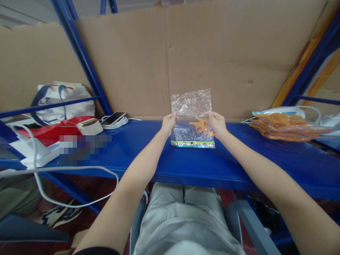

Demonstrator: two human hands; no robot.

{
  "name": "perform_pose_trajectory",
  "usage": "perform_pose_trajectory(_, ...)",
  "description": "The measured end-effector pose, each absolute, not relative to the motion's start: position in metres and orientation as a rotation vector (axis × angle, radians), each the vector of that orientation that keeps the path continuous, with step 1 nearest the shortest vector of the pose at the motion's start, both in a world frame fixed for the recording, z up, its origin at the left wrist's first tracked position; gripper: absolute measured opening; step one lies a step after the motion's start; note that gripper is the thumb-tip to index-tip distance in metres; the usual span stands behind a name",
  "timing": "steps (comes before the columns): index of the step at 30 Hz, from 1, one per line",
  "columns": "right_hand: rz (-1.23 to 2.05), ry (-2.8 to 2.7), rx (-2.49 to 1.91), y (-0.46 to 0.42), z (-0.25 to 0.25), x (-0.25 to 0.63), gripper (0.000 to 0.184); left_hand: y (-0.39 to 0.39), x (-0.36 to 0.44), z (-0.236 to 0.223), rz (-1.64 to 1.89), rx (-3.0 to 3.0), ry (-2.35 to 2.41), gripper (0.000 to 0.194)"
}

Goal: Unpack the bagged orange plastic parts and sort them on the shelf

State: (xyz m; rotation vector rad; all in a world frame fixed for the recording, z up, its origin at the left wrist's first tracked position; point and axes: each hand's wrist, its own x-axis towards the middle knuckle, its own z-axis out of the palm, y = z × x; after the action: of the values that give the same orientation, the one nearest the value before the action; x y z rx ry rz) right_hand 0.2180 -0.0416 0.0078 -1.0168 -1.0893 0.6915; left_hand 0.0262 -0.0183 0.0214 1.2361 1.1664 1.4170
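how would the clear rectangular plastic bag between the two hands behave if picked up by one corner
The clear, rectangular plastic bag would probably flop, as its film looks thin and wrinkled. It may feel slippery, given its glossy shine. The orange, irregularly shaped piece beside the right hand could make that side sag.

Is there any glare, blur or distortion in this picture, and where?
Head view: white glare flecks the clear bag; head view: blue posts splay outward, likely lens distortion; head view: slight softness overall, and a pixelated patch at left hides detail.
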Motion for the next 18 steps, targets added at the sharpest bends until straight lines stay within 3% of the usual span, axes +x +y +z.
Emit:
perform_pose_trajectory(8, 0.696, -1.157, -0.916, -0.033, 0.0, 0.228, 0.046, -0.016, 0.023, 0.021, 1.496, 1.49, 1.28, 0.034)
perform_pose_trajectory(12, 0.729, -1.093, -0.921, -0.034, 0.001, 0.234, 0.042, -0.01, 0.02, 0.018, 1.482, 1.532, 1.169, 0.007)
perform_pose_trajectory(18, 0.714, -0.932, -0.953, -0.037, 0.005, 0.235, 0.03, -0.012, 0.026, 0.016, 1.527, 1.588, 0.968, 0.044)
